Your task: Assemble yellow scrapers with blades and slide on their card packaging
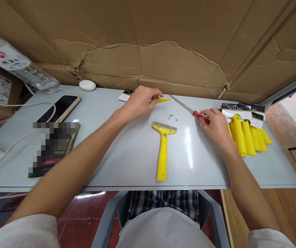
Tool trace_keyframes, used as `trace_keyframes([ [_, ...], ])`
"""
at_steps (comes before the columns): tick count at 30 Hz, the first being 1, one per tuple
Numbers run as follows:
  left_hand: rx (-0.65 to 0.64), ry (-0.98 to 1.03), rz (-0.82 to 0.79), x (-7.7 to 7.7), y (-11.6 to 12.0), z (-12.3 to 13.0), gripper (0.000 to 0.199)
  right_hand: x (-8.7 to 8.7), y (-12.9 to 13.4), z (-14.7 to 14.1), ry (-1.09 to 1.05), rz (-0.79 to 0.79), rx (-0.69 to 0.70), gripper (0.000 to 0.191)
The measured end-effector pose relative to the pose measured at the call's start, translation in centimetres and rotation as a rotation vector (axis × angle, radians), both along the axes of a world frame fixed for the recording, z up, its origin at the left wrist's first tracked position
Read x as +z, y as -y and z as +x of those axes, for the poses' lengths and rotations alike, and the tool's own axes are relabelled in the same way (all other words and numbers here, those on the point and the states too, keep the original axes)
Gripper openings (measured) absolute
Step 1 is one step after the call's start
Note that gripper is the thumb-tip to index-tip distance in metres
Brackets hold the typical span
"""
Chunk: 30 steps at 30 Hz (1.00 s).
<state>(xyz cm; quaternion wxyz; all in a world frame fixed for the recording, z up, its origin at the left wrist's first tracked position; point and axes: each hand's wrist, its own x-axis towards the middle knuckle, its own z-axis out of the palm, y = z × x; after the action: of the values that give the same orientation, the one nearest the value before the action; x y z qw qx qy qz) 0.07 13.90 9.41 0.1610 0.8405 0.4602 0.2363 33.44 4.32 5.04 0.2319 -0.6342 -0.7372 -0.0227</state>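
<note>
My left hand [144, 99] is near the back of the table, its thumb and fingers closed on a flat yellow plastic piece [163, 100] that is partly hidden. My right hand [213, 123] holds a screwdriver [196, 114] by its red handle; the long metal shaft points away to the upper left. Between my hands and nearer to me lies a scraper [162, 153] with a yellow handle, its metal-edged head pointing away from me. Several small dark screws [170, 116] are scattered just beyond that head.
Several yellow scraper handles [247, 137] with printed cards are piled at the right. A printed card [124, 95] lies behind my left hand. On the left are a phone [62, 106], a white oval object [87, 85], a plastic bottle [21, 65] and cables. Cardboard [163, 62] stands along the back.
</note>
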Motion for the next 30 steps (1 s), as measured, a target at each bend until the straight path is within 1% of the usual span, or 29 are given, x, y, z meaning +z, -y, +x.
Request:
trace_keyframes([
  [4,-0.039,0.126,-0.012,2.1,2.6,0.7,0.035,0.0,0.4,-0.7,0.012,0.061,0.025,0.027],
  [6,-0.078,0.176,-0.042,2.8,3.9,0.7,0.036,0.1,0.9,-1.5,0.009,0.074,0.048,0.026],
  [8,-0.125,0.193,-0.073,3.1,4.9,0.6,0.034,0.4,1.8,-2.6,-0.005,0.077,0.104,0.024],
  [10,-0.151,0.194,-0.094,3.0,5.7,0.2,0.034,0.6,2.6,-3.8,-0.029,0.084,0.180,0.023],
  [13,-0.141,0.261,-0.155,2.4,6.5,-0.2,0.049,1.1,3.6,-5.6,-0.080,0.092,0.281,0.023],
  [17,-0.161,0.548,-0.405,1.2,7.4,0.1,0.074,1.3,3.5,-7.6,-0.235,0.025,0.426,0.023],
  [20,-0.179,0.680,-0.546,0.4,8.1,0.7,0.086,1.0,2.8,-8.6,-0.414,-0.056,0.513,0.018],
  [22,-0.174,0.748,-0.598,0.0,8.4,1.1,0.084,0.8,2.4,-9.1,-0.529,-0.112,0.529,0.015],
  [25,-0.146,0.823,-0.627,-0.6,8.5,1.3,0.067,0.7,2.4,-9.5,-0.717,-0.190,0.526,0.021],
  [28,-0.117,0.771,-0.611,-1.0,8.3,1.0,0.052,0.7,2.5,-9.5,-0.924,-0.216,0.492,0.029],
  [30,-0.098,0.694,-0.549,-1.2,8.2,0.6,0.040,0.6,2.5,-9.4,-1.003,-0.204,0.445,0.027],
])
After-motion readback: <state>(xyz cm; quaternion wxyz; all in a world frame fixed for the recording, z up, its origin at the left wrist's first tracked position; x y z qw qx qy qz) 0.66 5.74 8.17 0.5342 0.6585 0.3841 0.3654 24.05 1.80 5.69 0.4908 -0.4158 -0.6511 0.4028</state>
